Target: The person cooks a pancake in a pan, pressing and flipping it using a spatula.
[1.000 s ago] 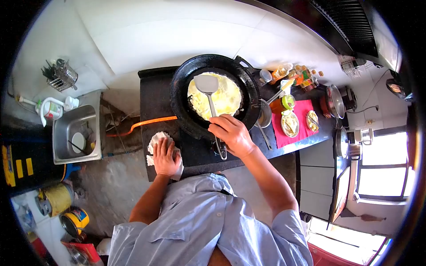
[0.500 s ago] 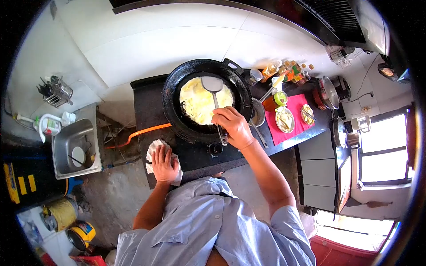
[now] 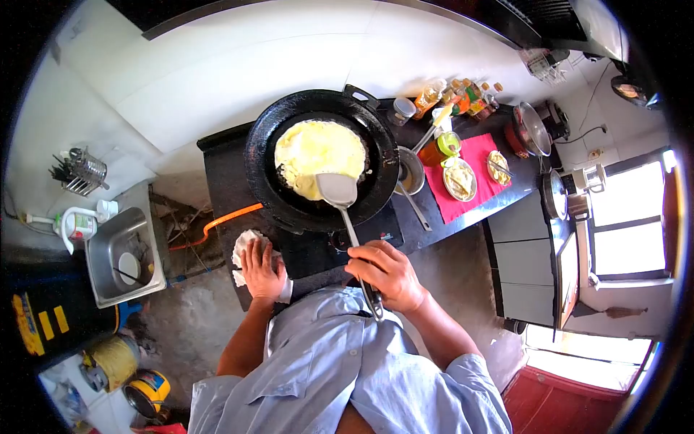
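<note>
My right hand (image 3: 390,275) grips the dark handle of a grey spatula (image 3: 337,189). The spatula's wide blade lies over the near edge of a pale yellow egg pancake (image 3: 318,148). That pancake sits flat in a large black wok (image 3: 262,141), which stands on the stove. Fingers stretched out, my left hand (image 3: 262,271) rests flat on a crumpled white cloth (image 3: 248,240) at the front left of the counter; part of the cloth is hidden under the hand.
To the wok's right, a small pot with a ladle (image 3: 413,172) stands beside a red cloth (image 3: 452,210) holding a bowl (image 3: 459,181) and a smaller bowl (image 3: 499,168). Several bottles (image 3: 470,98) line the wall. An orange hose (image 3: 224,218) reaches the stove; a steel sink (image 3: 101,278) is at left.
My right hand has drawn the spatula toward my body, its blade shifting from the pancake's far part to its near edge. My left hand stays on the cloth. The camera view has shifted slightly.
</note>
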### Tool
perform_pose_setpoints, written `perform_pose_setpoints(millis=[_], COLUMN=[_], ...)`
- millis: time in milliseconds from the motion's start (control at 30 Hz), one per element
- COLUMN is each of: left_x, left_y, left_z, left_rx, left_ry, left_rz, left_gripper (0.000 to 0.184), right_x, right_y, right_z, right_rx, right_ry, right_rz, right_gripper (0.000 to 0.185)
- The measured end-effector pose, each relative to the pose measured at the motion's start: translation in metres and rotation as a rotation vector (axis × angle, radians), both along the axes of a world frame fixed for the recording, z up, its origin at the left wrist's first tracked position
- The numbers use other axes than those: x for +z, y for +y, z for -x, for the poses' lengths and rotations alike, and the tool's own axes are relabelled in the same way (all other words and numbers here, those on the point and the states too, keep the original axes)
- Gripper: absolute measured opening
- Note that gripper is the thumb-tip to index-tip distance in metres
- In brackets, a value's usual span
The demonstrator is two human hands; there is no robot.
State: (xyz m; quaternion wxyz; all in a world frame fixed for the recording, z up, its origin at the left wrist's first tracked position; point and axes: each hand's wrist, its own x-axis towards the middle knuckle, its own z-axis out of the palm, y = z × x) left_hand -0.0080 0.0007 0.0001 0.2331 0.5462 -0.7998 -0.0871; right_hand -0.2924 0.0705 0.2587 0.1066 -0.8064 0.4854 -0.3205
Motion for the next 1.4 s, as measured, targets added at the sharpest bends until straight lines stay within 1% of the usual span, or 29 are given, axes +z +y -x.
perform_pose_setpoints(millis=[133, 233, 367, 433, 533, 633, 700, 733, 767, 833, 933, 1033, 1067, 1133, 1233, 1333, 1367, 1400], left_x=[-0.002, -0.002, -0.007, -0.004, -0.004, -0.004, -0.011, -0.011, -0.011, -0.011, -0.022, -0.029, -0.03, -0.038, -0.045, -0.048, -0.049, -0.042], left_y=[0.003, 0.008, 0.005, 0.006, 0.011, 0.027, 0.032, 0.037, 0.042, 0.054, 0.068, 0.081, 0.083, 0.082, 0.082, 0.078, 0.075, 0.073], left_z=[-0.001, -0.003, 0.001, 0.002, 0.008, 0.015, 0.018, 0.02, 0.02, 0.022, 0.024, 0.031, 0.032, 0.031, 0.028, 0.025, 0.023, 0.025], left_rx=[0.0, 0.002, -0.007, -0.002, 0.036, 0.129, 0.191, 0.222, 0.237, 0.27, 0.338, 0.388, 0.4, 0.416, 0.436, 0.446, 0.447, 0.449], left_ry=[-0.027, -0.052, -0.084, -0.121, -0.134, -0.076, -0.095, -0.104, -0.091, -0.062, -0.058, -0.105, -0.14, -0.177, -0.229, -0.254, -0.259, -0.257], left_rz=[-0.006, -0.01, 0.028, 0.01, -0.018, -0.061, -0.06, -0.063, -0.075, -0.101, -0.098, -0.052, -0.12, -0.171, -0.313, -0.437, -0.469, -0.501], left_gripper=[0.053, 0.054, 0.056, 0.061, 0.069, 0.067, 0.071, 0.073, 0.075, 0.077, 0.08, 0.079, 0.081, 0.083, 0.087, 0.093, 0.095, 0.097], right_x=[0.007, 0.012, 0.007, 0.012, 0.025, 0.035, 0.038, 0.044, 0.044, 0.045, 0.045, 0.047, 0.043, 0.033, 0.03, 0.028, 0.025, 0.024], right_y=[0.016, 0.017, 0.021, 0.02, 0.013, -0.004, -0.026, -0.033, -0.043, -0.059, -0.073, -0.066, -0.063, -0.058, -0.039, -0.018, -0.012, -0.008], right_z=[0.014, 0.032, 0.055, 0.071, 0.1, 0.137, 0.16, 0.169, 0.175, 0.189, 0.196, 0.201, 0.198, 0.196, 0.186, 0.172, 0.167, 0.164], right_rx=[-0.024, -0.064, -0.116, -0.119, -0.165, -0.18, -0.154, -0.161, -0.126, -0.085, -0.122, -0.068, -0.072, -0.037, -0.039, -0.06, -0.061, -0.059], right_ry=[-0.144, -0.172, -0.233, -0.264, -0.35, -0.389, -0.471, -0.451, -0.489, -0.462, -0.515, -0.516, -0.579, -0.655, -0.74, -0.734, -0.739, -0.693], right_rz=[0.001, 0.043, 0.093, 0.096, 0.011, -0.064, -0.139, -0.221, -0.2, -0.305, -0.453, -0.421, -0.354, -0.343, -0.405, -0.407, -0.374, -0.306], right_gripper=[0.026, 0.023, 0.026, 0.026, 0.02, 0.016, 0.014, 0.015, 0.015, 0.011, 0.012, 0.012, 0.016, 0.015, 0.016, 0.017, 0.015, 0.017])
